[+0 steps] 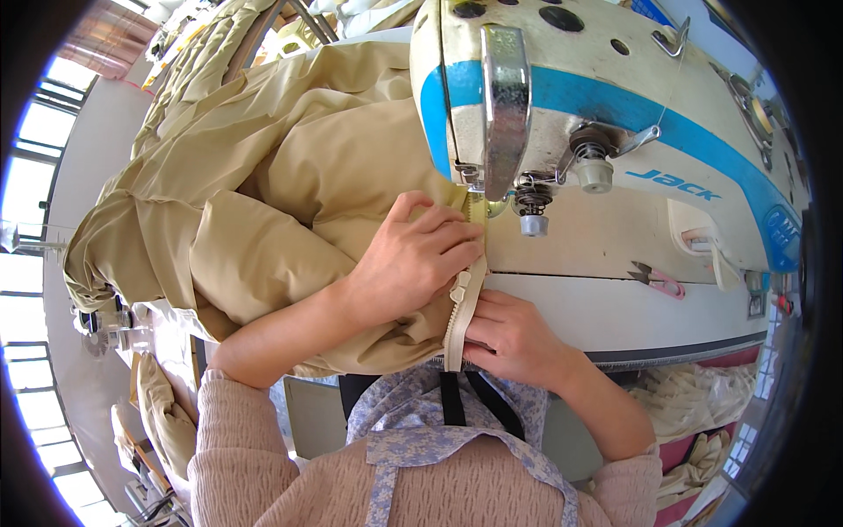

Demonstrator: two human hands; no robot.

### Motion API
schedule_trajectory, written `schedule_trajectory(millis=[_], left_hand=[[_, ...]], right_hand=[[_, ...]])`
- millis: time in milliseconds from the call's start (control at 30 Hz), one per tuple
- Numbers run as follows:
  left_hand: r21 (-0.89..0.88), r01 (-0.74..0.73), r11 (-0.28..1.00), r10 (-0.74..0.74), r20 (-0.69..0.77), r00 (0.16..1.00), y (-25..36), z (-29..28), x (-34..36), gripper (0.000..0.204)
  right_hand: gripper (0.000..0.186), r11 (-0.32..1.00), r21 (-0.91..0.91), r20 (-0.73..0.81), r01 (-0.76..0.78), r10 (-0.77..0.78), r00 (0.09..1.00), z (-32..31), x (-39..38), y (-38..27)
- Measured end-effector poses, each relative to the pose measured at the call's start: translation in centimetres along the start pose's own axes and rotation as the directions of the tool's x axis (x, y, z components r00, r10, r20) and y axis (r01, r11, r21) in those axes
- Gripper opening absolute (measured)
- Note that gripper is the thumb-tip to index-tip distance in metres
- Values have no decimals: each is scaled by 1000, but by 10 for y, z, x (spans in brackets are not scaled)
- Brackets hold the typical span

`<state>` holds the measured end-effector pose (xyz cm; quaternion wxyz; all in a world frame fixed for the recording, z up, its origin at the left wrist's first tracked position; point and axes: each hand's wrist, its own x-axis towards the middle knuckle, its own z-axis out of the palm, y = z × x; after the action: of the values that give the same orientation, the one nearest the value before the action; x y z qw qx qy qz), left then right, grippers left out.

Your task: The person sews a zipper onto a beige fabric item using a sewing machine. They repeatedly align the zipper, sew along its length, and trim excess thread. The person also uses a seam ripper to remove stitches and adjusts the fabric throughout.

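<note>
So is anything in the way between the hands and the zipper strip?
No, nothing visible is. The right hand has its fingertips at the right edge of the zipper strip, and the left hand has its fingers over it farther up. The pink-handled snips lie off to the right.

Bright left-side windows (25,198), seemingly dark-framed

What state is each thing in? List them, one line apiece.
Zipper: extended lengthwise, slider on.
Left hand: bent fingers on the zipper.
Right hand: curled at the zipper's edge, grip partly hidden.
Tan fabric: bunched, wrinkled.
Thread snips: lying flat, blades apart.
Sewing machine: running or stopped, cannot tell.
</note>
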<state>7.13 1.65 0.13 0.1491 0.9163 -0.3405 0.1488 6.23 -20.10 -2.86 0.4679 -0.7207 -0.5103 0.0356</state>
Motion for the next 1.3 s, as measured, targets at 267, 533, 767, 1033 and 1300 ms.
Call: schedule_trajectory(millis=[267,533,767,1033,1300], left_hand=[[-15,-51,999,50,-65,997,-22,9,7,26],[-123,-115,986,104,-92,990,-45,8,11,27],[144,192,971,-120,-402,908,-1,-131,-108,34],[-741,626,243,-937,-347,-47,38,-128,-323,37],[-963,269,0,-980,-53,-191,-60,-180,-448,116]], right_hand=[[23,984,52,18,-171,170,985,-6,9,0],[28,981,-24,-60,-194,192,979,-2,19,3],[38,998,-61,-238,-4,-11,971,36,-10,-78],[77,645,-749,49,154,-178,983,160,60,-62],[27,991,125,72,41,-50,996,93,128,-114]])
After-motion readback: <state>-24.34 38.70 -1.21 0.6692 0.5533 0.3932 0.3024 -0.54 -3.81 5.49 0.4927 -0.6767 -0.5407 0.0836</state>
